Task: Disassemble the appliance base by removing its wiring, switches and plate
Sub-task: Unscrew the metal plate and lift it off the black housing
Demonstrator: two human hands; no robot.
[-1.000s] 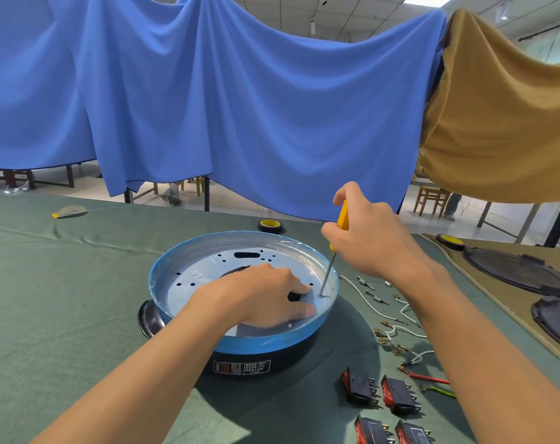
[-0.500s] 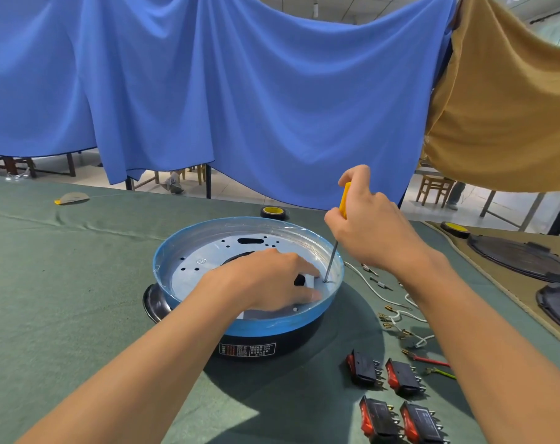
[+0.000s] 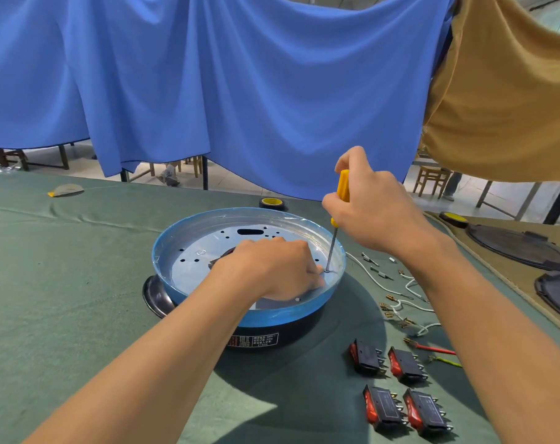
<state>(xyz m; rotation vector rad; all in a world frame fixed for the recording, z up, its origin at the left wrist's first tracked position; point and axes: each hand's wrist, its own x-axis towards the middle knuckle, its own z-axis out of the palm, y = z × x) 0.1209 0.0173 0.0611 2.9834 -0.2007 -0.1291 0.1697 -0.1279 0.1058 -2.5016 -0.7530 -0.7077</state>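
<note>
My right hand [image 3: 378, 213] is wrapped round the yellow-handled screwdriver [image 3: 343, 187], fingers and thumb curled on the handle. The steel shaft stands nearly upright, leaning a little to the right at the top. Its tip sits at a hole on the right edge of the round silver perforated metal plate [image 3: 208, 251].

My left hand [image 3: 272, 267] has changed. A second ago it lay spread and flat on the plate, holding it down. Now the fingers have bunched and slid right until the fingertips are just beside the screwdriver tip. They are curled, but I cannot tell whether they pinch a screw or only rest against the plate, since the tip and my knuckles hide that spot.

I take this to mean the screw is nearly out and I am about to catch it, so the plate is close to coming free.

The plate lies inside the round black appliance base with the blue-filmed rim [image 3: 163, 251], in the middle of the green-clothed desk [image 3: 63, 299]. The earlier steps look finished: four black rocker switches with red buttons [image 3: 366, 357] lie near right, and the loose white wires with brass terminals [image 3: 410, 302] lie just beyond them.
</note>
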